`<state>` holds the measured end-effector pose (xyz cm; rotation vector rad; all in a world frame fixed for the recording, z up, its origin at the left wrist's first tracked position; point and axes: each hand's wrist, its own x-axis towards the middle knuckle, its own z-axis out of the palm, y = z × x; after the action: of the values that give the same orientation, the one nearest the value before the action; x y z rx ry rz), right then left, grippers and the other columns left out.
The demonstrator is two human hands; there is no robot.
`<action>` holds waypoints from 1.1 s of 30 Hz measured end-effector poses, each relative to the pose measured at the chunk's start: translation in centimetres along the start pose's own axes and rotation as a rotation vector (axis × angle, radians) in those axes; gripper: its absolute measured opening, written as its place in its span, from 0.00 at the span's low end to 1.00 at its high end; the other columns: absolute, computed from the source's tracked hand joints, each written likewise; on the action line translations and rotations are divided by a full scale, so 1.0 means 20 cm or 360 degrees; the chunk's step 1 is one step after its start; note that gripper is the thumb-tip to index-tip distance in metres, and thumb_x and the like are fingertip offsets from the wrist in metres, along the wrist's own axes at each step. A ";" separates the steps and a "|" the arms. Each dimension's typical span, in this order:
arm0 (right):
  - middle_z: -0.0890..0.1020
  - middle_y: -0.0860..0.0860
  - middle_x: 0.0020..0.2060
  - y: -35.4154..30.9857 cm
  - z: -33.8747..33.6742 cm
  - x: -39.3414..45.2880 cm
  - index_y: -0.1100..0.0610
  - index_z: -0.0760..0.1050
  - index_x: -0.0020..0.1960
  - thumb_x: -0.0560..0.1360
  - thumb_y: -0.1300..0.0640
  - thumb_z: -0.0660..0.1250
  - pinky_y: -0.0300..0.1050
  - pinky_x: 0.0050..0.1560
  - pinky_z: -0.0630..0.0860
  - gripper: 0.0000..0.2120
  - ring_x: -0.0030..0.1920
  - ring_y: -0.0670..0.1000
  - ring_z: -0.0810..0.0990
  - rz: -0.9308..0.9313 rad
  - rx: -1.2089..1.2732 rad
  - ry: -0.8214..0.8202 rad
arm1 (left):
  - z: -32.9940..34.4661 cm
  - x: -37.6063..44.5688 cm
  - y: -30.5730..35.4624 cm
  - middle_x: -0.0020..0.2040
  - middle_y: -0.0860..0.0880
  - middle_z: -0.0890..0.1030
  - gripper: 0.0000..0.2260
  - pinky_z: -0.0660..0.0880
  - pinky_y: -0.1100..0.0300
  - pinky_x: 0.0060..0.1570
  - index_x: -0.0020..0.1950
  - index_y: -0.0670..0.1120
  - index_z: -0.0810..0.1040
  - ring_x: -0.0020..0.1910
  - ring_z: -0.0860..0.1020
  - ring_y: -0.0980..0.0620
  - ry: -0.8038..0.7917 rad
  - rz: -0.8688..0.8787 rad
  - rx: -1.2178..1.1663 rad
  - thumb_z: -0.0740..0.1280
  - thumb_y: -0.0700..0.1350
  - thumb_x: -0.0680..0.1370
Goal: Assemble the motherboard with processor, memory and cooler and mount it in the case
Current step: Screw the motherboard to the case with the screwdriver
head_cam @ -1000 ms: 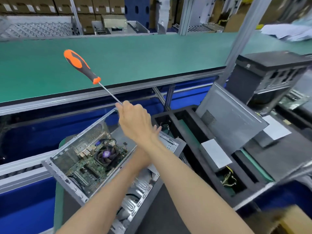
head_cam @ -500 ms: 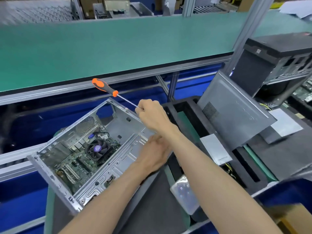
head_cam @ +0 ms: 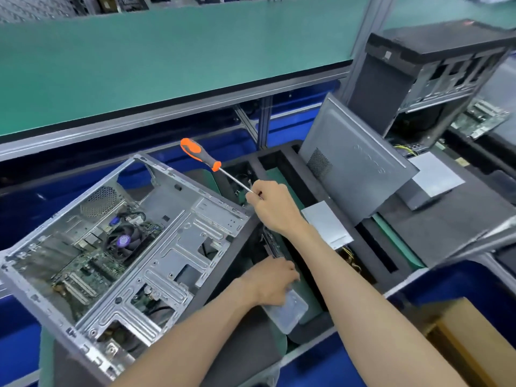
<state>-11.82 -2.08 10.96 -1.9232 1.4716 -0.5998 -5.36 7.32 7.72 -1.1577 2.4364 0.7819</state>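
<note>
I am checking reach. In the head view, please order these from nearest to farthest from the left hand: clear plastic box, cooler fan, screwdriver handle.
From the left hand:
1. Clear plastic box, directly under the fingers.
2. Cooler fan, inside the case, to its left.
3. Screwdriver handle, up above, beyond the right hand.

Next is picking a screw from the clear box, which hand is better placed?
Left. The left hand already rests on the clear plastic box, while the right hand grips the screwdriver by its shaft.
</note>
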 end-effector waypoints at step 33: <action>0.86 0.50 0.41 0.87 0.29 -0.81 0.49 0.84 0.55 0.69 0.68 0.68 0.36 0.46 0.76 0.21 0.42 0.43 0.80 0.0634 0.1168 -0.0470 | 0.65 0.08 -0.04 0.60 0.37 0.78 0.29 0.76 0.46 0.44 0.68 0.40 0.76 0.48 0.75 0.39 0.0674 -0.0463 0.0476 0.61 0.60 0.76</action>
<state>-23.93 11.82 -5.16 -1.0646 1.1716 -0.5379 -4.86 13.74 -3.66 -1.6284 2.4981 0.0834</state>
